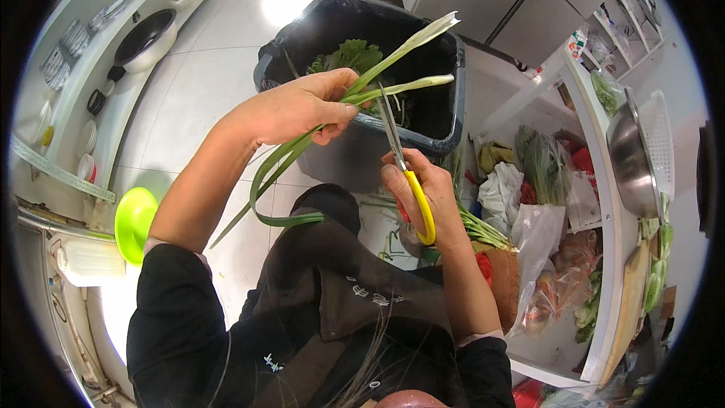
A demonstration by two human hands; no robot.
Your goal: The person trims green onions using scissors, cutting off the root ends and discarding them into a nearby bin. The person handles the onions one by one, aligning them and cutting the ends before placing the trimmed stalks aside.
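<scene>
My left hand [308,105] grips green leek-like stalks [379,68]; their pale ends point right over a dark plastic bin [457,96], and the long leaves hang down towards my lap. In my right hand [430,192] is a pair of scissors [422,209] with yellow handles, its blades pointing up, the tips close to the lower stalk. Whether the blades touch the stalk I cannot tell. Leafy green scraps [354,56] lie inside the bin.
Shelves with dishes and a large black-lined bowl [146,39] stand at the left, near a lime-green basin [136,226]. On the right, bagged vegetables [546,170] and more green stalks [484,226] lie by a white shelf unit holding a steel bowl [631,158].
</scene>
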